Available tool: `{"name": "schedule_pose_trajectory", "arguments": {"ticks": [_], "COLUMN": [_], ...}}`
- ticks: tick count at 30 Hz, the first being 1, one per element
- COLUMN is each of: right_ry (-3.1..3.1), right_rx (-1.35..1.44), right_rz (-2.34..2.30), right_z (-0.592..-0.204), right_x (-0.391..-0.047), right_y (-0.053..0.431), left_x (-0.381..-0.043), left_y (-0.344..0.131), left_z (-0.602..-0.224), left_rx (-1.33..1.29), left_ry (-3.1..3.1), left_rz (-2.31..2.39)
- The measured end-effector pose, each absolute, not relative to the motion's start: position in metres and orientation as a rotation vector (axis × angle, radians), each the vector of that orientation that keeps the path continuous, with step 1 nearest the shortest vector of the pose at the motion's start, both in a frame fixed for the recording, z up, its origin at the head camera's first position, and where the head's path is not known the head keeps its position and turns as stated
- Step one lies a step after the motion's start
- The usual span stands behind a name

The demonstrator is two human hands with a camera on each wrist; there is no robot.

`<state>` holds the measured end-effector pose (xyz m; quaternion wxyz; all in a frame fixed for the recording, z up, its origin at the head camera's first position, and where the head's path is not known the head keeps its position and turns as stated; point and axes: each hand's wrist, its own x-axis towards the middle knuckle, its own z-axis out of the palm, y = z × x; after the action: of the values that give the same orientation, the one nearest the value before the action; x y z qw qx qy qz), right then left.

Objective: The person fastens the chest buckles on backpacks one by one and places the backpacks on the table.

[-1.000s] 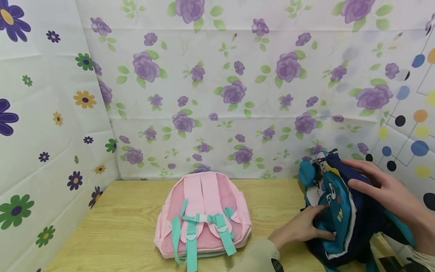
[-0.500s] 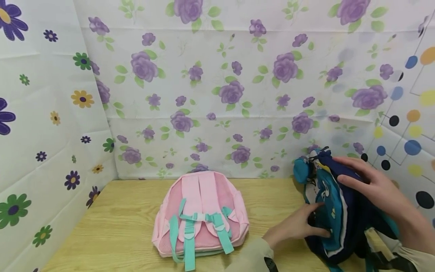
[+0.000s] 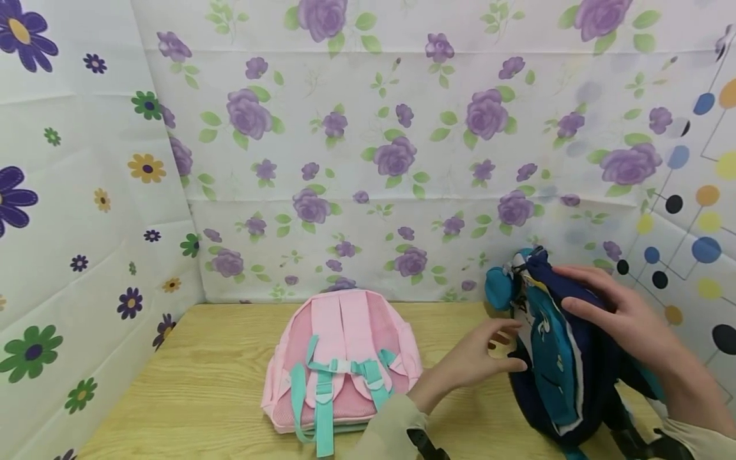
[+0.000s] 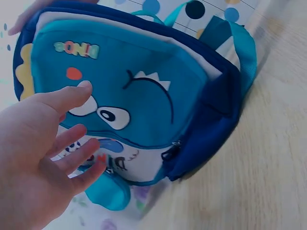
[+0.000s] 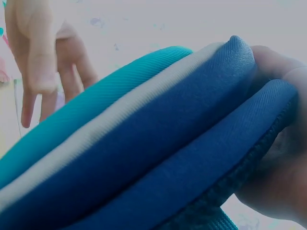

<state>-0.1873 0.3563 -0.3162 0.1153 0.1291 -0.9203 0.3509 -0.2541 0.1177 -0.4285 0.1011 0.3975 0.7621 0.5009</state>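
A dinosaur-faced blue backpack (image 3: pixel 556 358) stands at the right, its teal front turned left. The left wrist view shows that front panel (image 4: pixel 144 62) with eyes, a toothed mouth and a small teal round pouch (image 4: pixel 110 190) dangling below. My right hand (image 3: pixel 632 326) holds the backpack by its navy upper edge, thumb on one side; in the right wrist view the fingers are partly hidden behind the fabric. My left hand (image 3: pixel 468 361) is just off the front panel, fingers loosely spread and holding nothing.
A pink backpack (image 3: pixel 358 319) with mint straps lies on the wooden table (image 3: pixel 201 377), its straps facing up. A floral cloth (image 3: pixel 356 160) hangs behind the table, with patterned cloths at both sides.
My left hand has come out of the blue backpack's front pocket and drawn back to the left. The backpack has shifted slightly left with my right hand still on it.
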Motion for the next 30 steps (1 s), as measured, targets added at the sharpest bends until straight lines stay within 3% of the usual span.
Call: {"name": "schedule_pose_trajectory", "arguments": {"ticks": [30], "right_ry": [-2.493], "right_rx": [0.569], "right_rz": [1.246], "right_z": [-0.320], "right_x": [-0.183], "right_y": [0.303], "left_x": [-0.235], "left_y": [0.070], "left_z": [-0.402], "left_rx": [1.167], "left_ry": [2.116], "left_rz": [1.699]}}
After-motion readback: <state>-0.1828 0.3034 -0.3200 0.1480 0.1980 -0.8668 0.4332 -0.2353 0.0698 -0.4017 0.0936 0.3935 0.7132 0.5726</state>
